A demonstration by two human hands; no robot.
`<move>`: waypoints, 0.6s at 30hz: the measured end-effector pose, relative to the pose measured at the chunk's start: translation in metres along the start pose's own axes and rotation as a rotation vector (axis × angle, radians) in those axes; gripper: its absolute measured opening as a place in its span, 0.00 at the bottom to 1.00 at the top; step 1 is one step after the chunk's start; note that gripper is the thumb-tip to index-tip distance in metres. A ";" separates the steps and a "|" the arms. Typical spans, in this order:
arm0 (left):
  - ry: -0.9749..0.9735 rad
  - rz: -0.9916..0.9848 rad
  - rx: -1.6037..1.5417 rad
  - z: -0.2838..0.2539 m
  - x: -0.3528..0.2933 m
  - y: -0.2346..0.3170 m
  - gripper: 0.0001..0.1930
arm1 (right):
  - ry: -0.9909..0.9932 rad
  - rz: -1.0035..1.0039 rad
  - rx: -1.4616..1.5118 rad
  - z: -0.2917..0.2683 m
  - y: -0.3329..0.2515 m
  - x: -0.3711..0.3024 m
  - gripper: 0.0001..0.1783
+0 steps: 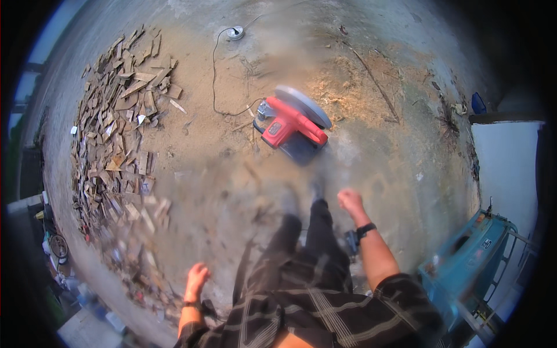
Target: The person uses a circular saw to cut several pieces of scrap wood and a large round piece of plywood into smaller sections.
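A red power saw (284,126) with a large round grey disc (304,106) and a dark base sits on the dusty ground ahead of my feet. My right hand (350,201) hangs nearest to it, apart from it, with fingers curled into a loose fist and nothing visible in them. My left hand (198,277) hangs low beside my left leg. Its fingers look curled, and no object shows in them. Dark bands circle both wrists, and a small dark device (352,240) shows beside the right one.
Scrap wood pieces (125,110) lie heaped along the left. A black cable (214,75) runs from the saw to a round white reel (235,33). Sawdust (336,95) and a long stick (374,81) lie beyond the saw. A teal machine (473,249) stands at the right.
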State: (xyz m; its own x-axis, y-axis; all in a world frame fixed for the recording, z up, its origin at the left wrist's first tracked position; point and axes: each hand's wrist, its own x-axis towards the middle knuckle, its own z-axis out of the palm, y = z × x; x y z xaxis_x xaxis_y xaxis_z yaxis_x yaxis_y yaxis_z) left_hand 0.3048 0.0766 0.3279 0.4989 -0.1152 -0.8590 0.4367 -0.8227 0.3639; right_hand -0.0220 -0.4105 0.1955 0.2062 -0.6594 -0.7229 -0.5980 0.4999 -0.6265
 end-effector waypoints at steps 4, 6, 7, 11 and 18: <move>0.151 -0.259 -0.095 0.015 -0.067 -0.076 0.16 | 0.228 -0.376 -0.451 0.021 -0.048 0.113 0.21; 0.154 -0.375 -0.112 0.045 -0.105 -0.088 0.16 | 0.237 -0.526 -0.406 0.039 -0.091 0.137 0.25; 0.137 -0.357 -0.115 0.057 -0.121 -0.104 0.15 | 0.272 -0.590 -0.466 0.050 -0.111 0.149 0.26; 0.080 -0.490 -0.187 0.122 -0.165 -0.097 0.14 | 0.200 -0.579 -0.656 0.078 -0.132 0.191 0.27; 0.149 -0.586 -0.486 0.188 -0.208 -0.100 0.14 | -0.170 -0.337 -0.771 0.072 -0.156 0.213 0.22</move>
State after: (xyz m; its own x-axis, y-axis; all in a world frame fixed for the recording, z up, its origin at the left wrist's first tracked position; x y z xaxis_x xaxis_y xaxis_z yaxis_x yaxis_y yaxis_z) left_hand 0.0170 0.0780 0.4031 0.1657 0.3681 -0.9149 0.9225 -0.3858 0.0118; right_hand 0.1707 -0.5881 0.1183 0.5438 -0.5804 -0.6061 -0.8306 -0.2692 -0.4875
